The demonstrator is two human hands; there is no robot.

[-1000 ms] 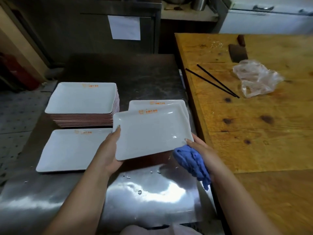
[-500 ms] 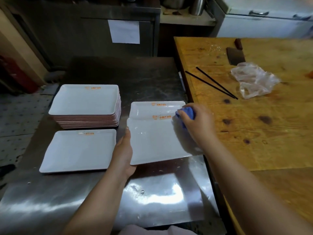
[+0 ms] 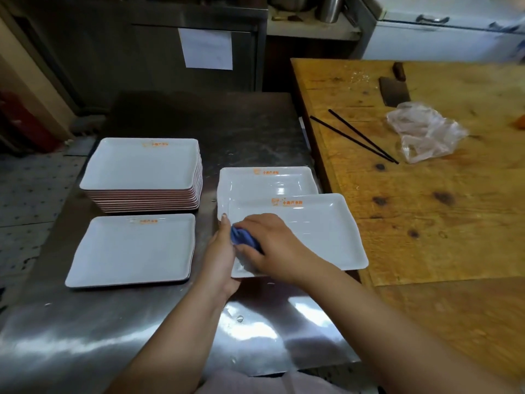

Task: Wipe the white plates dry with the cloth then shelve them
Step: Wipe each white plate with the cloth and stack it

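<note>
Right hand [image 3: 272, 245] hides most of blue cloth [image 3: 241, 237]; plate [image 3: 312, 231] beneath.

Most of the blue cloth [image 3: 243, 238] is buried under the right hand [image 3: 277, 245], and that hand also covers the near left part of the held plate [image 3: 321, 231], whose near left corner sits behind the left hand [image 3: 220, 260]. The near half of the plate behind [image 3: 267, 182] is hidden by the held one. The orange print on the plates is too small to read, and the far white appliance [image 3: 443, 38] is cut off by the top and right edges.
</note>
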